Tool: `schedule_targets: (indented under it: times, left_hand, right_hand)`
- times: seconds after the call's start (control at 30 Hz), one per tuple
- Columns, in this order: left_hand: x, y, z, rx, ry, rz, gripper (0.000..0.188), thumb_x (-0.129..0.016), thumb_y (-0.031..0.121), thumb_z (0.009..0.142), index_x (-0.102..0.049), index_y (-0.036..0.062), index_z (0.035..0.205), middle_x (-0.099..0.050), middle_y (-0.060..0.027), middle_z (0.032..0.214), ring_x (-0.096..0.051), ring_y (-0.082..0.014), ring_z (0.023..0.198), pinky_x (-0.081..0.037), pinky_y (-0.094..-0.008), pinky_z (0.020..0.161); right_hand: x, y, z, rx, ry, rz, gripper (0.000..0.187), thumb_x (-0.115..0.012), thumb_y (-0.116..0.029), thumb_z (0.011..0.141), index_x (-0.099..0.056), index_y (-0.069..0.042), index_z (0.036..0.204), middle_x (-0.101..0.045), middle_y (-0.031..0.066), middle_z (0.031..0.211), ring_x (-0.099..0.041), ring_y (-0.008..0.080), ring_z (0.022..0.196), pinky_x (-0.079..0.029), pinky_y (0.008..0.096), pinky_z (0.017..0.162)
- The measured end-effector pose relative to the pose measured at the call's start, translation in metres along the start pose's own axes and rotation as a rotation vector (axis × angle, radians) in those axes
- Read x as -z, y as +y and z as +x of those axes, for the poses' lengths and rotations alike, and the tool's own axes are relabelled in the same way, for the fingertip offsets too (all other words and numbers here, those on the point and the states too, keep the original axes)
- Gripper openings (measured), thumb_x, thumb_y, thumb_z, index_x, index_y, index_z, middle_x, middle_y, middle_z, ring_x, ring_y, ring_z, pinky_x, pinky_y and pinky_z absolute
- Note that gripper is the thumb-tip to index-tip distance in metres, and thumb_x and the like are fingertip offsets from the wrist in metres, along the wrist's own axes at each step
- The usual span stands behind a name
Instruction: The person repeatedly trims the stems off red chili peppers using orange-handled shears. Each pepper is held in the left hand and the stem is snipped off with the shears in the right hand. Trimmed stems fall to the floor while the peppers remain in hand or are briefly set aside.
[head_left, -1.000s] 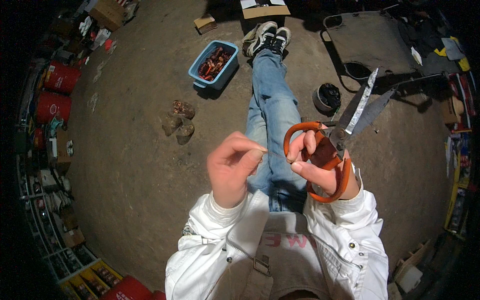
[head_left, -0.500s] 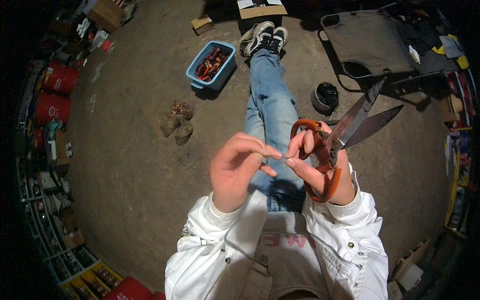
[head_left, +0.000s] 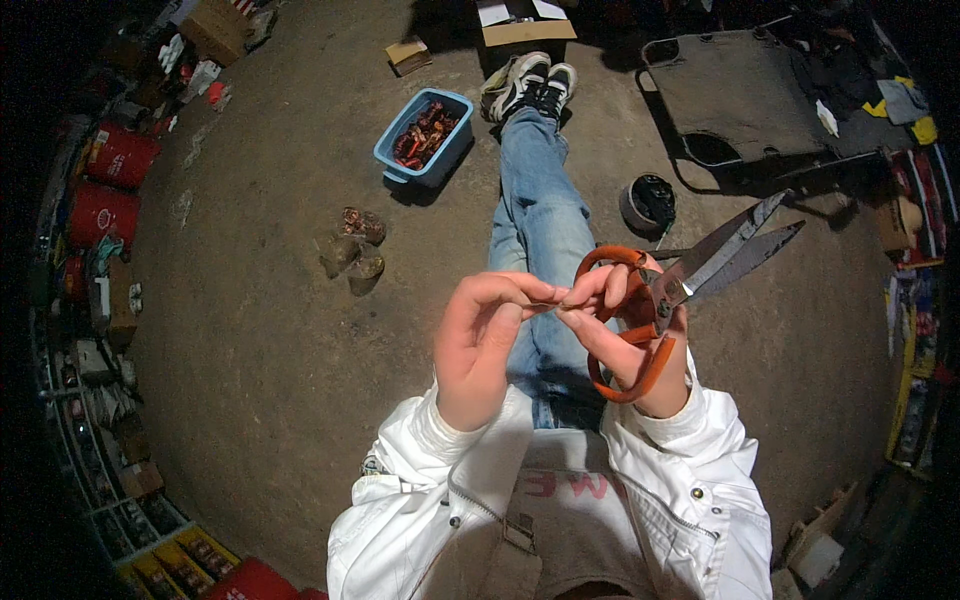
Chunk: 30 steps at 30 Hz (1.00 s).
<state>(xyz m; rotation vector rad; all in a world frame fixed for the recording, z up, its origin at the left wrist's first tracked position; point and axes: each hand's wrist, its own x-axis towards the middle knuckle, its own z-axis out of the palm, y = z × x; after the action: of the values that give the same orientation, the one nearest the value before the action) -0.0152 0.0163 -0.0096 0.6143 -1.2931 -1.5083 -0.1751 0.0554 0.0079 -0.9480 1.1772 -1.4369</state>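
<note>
Over my jeans my left hand (head_left: 474,345) is closed, its thumb and fingers pinching a thin wire-like strand (head_left: 543,304). My right hand (head_left: 668,380) meets it fingertip to fingertip and pinches the strand's other end. Hooked over that same hand is a pair of large scissors (head_left: 668,296) with orange-wrapped handle loops. Their dark, worn blades are parted and point up and to the right, away from my left hand. The fingertips hide most of the strand.
A blue tub (head_left: 463,140) of reddish-brown pieces stands ahead on the left, with small filled bags (head_left: 362,226) nearer. Right of my legs are a dark round bucket (head_left: 632,205) and a folding seat (head_left: 735,95). A cardboard box (head_left: 525,32) sits past my shoes.
My fingertips have drawn closer together on the strand. The scissors have turned slightly clockwise, their blades now less widely parted.
</note>
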Motion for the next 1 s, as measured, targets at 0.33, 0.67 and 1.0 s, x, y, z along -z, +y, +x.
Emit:
schedule_targets:
  times: [0.33,0.67,1.0]
  left_hand:
    - [0.012,0.005,0.002,-0.283,0.074,0.149,0.009,-0.050,0.007,0.098,-0.051,-0.0026,0.100,-0.061,-0.0184,0.096,-0.067,-0.0266,0.086,-0.056,-0.0393,0.080]
    - [0.018,0.001,-0.007,-0.293,0.164,0.312,0.005,-0.059,0.002,0.093,-0.060,-0.0020,0.096,-0.066,-0.0168,0.094,-0.064,-0.0217,0.083,-0.051,-0.0307,0.075]
    - [0.017,-0.001,-0.003,-0.306,0.103,0.392,0.011,-0.058,0.009,0.095,-0.052,-0.0002,0.096,-0.064,-0.0174,0.089,-0.067,-0.0244,0.077,-0.056,-0.0329,0.067]
  right_hand:
    - [0.041,-0.016,0.019,0.464,-0.339,-0.847,0.067,-0.085,-0.045,0.064,-0.048,0.001,0.094,-0.045,0.0147,0.088,-0.046,0.0334,0.079,-0.041,0.0386,0.073]
    - [0.037,-0.011,0.018,0.454,-0.371,-0.871,0.066,-0.082,-0.056,0.063,-0.047,-0.003,0.082,-0.045,0.0121,0.082,-0.046,0.0317,0.076,-0.041,0.0370,0.067]
    - [0.039,-0.020,0.016,0.419,-0.417,-0.898,0.070,-0.088,-0.040,0.057,-0.054,0.003,0.101,-0.054,0.0134,0.090,-0.057,0.0328,0.081,-0.047,0.0371,0.070]
